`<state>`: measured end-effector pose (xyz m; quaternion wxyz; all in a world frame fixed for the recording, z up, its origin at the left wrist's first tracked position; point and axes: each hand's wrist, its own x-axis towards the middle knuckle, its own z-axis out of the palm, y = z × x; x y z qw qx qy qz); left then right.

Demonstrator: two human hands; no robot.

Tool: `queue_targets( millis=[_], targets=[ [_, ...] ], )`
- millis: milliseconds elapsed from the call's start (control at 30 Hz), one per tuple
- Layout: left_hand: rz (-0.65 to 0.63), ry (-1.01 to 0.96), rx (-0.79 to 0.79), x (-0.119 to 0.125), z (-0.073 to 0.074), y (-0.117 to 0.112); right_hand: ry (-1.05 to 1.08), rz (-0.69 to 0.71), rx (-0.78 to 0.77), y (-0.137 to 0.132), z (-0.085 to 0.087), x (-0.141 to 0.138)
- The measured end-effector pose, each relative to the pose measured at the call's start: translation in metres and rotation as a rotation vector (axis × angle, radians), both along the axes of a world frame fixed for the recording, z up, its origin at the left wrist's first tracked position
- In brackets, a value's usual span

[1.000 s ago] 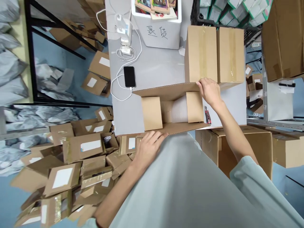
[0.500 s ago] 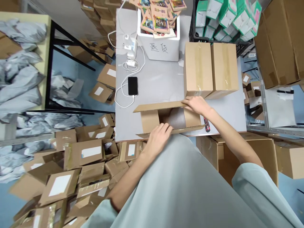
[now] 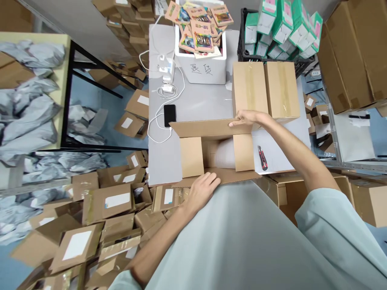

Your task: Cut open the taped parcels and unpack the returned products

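Note:
A cardboard box point(image 3: 192, 157) lies in front of me on the table's near edge, its long flaps spread apart and its two short end flaps folded inward. Between the flaps a whitish, rounded item point(image 3: 224, 155) shows inside; its kind is unclear. My right hand point(image 3: 246, 117) pinches the upper edge of the far flap point(image 3: 208, 128), thumb and fingers closed on it. Over the near flap point(image 3: 234, 175) my left hand point(image 3: 203, 189) is curled, fingers on its inner side. A red and black utility knife point(image 3: 263, 158) rests right of the box.
Two taped cartons point(image 3: 250, 86) stand behind on the table point(image 3: 205, 102). Beyond are a white foam bin point(image 3: 201, 70) of small packs and a black crate point(image 3: 242, 50) of green boxes. A phone point(image 3: 169, 115) with cables lies left. Many cartons point(image 3: 117, 199) cover the floor.
Both long flaps have swung wider apart, the far one carried away by my right hand and the near one lowered under my left. More of the inside now shows.

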<state>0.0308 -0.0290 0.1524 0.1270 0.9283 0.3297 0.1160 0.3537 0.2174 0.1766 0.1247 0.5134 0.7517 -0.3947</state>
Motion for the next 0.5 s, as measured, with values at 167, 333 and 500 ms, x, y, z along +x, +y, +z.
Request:
queue_targets(
  millis=[167,333,500],
  targets=[
    [0.060,0.020,-0.015,0.002,0.001,0.012,-0.113,0.107,0.338,-0.044,0.021,-0.009],
    [0.068,0.061,0.000,0.007,0.003,0.016,0.039,0.244,0.591,-0.140,0.026,-0.031],
    [0.033,0.091,0.018,0.007,0.001,0.012,-0.102,0.447,0.214,-0.164,-0.008,-0.040]
  ],
)
